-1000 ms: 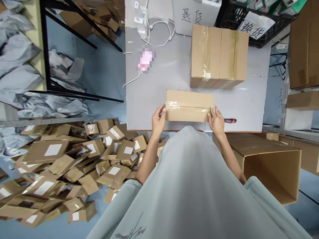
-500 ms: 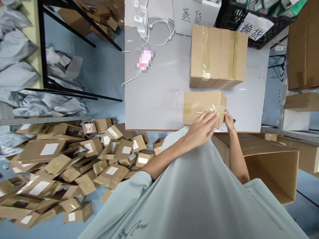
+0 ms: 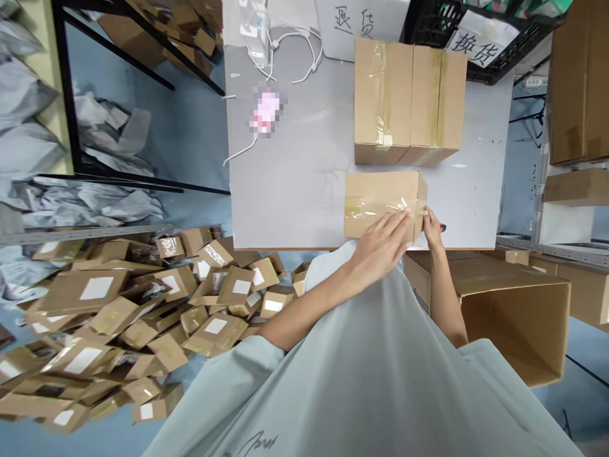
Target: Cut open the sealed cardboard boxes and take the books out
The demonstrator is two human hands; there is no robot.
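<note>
A taped cardboard box (image 3: 375, 190) lies near the front edge of the table, with clear tape across its top and right end. My left hand (image 3: 385, 238) rests flat on its near top side, fingers stretched toward the right. At the box's right end, my right hand (image 3: 432, 227) is closed around a small tool (image 3: 443, 228). Only a black and red end of it sticks out past the fingers, so its kind is hidden. Behind this box stand two larger taped cardboard boxes (image 3: 409, 95), side by side.
A pixelated phone (image 3: 267, 111) and white cables (image 3: 304, 38) lie at the table's (image 3: 285, 209) left. A black crate (image 3: 495, 70) stands back right. A large open carton (image 3: 514, 330) is at my right, and a heap of small boxes (image 3: 214, 327) covers the floor at left.
The view has shifted slightly, so the table and the things on it appear further left. Both hands keep their places on the box. A red part of the tool now shows by my right hand.
</note>
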